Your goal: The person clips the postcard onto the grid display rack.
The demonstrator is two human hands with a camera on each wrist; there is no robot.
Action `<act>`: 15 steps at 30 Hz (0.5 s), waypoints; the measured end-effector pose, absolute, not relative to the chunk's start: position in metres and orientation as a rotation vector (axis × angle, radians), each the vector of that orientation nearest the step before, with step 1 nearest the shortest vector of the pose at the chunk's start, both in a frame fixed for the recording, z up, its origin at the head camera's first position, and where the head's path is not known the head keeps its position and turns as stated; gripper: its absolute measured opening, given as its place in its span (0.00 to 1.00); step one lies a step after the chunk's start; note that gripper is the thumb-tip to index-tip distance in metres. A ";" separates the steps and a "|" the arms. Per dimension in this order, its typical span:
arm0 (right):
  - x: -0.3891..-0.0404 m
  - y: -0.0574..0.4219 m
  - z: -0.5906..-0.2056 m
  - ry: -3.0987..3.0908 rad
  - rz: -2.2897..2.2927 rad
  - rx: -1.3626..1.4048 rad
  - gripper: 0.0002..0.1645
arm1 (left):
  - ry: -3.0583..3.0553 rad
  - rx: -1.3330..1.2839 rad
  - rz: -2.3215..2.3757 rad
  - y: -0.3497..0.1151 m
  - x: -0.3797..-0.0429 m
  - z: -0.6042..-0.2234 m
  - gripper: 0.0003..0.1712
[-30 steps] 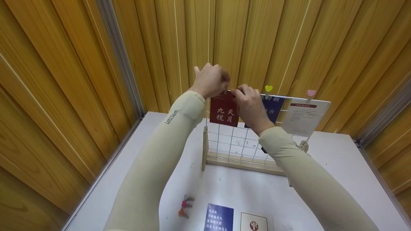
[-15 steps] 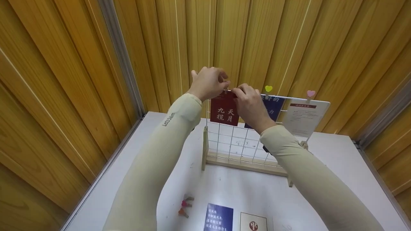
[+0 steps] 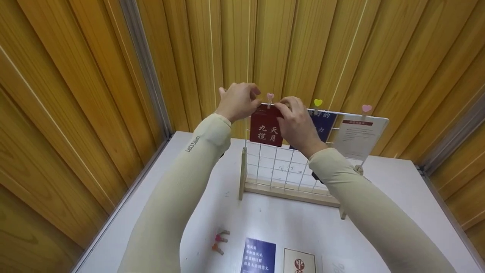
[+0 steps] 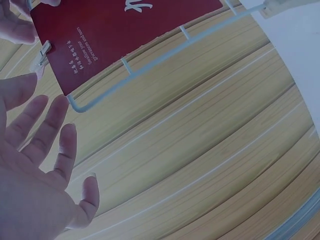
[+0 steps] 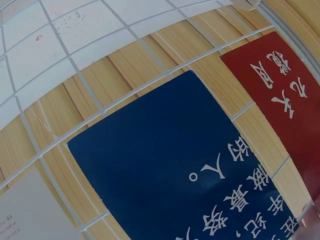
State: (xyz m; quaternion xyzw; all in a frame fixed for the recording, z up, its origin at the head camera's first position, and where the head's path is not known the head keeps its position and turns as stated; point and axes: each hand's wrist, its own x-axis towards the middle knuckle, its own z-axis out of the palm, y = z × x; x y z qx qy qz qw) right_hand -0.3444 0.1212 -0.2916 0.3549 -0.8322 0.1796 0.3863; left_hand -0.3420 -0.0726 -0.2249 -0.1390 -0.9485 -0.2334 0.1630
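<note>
A red card (image 3: 265, 127) with white characters hangs at the left end of the wire grid rack (image 3: 278, 163). A clothespin with a pink heart (image 3: 270, 97) clips its top edge. My left hand (image 3: 239, 100) is just left of this clothespin; in the left wrist view the same hand (image 4: 42, 160) has its fingers spread, holding nothing, with fingertips close to the card's corner. My right hand (image 3: 299, 123) pinches the red card's top right corner. Behind that hand hangs a blue card (image 3: 322, 127), partly hidden, under a yellow heart clothespin (image 3: 318, 102).
A white card (image 3: 354, 136) hangs at the rack's right end under a pink heart clothespin (image 3: 366, 108). On the white table (image 3: 204, 231) lie several clothespins (image 3: 219, 239), a blue card (image 3: 258, 256) and a cream card (image 3: 299, 261). Wood-look walls (image 3: 235, 45) stand close around.
My left hand has let go of the pink heart clothespin and moved left and slightly down, so the heart now shows. My right hand has stayed nearly still at the red card.
</note>
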 end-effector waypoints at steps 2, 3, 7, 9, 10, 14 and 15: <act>-0.343 0.124 -0.291 -2.101 0.470 0.903 0.19 | -2.704 -0.408 -0.670 -0.071 -0.343 -0.225 0.16; -0.343 0.125 -0.291 -2.091 0.479 0.902 0.19 | -2.705 -0.414 -0.672 -0.071 -0.343 -0.226 0.16; -0.341 0.131 -0.292 -2.066 0.470 0.904 0.20 | -2.705 -0.432 -0.673 -0.071 -0.343 -0.227 0.16; -0.340 0.134 -0.293 -2.056 0.460 0.912 0.20 | -2.707 -0.433 -0.677 -0.072 -0.343 -0.228 0.17; -0.340 0.135 -0.293 -2.054 0.452 0.913 0.20 | -2.705 -0.434 -0.681 -0.073 -0.343 -0.228 0.16; -0.336 0.140 -0.292 -2.046 0.429 0.918 0.20 | -2.701 -0.432 -0.710 -0.075 -0.343 -0.228 0.16; -0.334 0.141 -0.292 -2.043 0.432 0.922 0.19 | -2.701 -0.433 -0.717 -0.075 -0.342 -0.228 0.15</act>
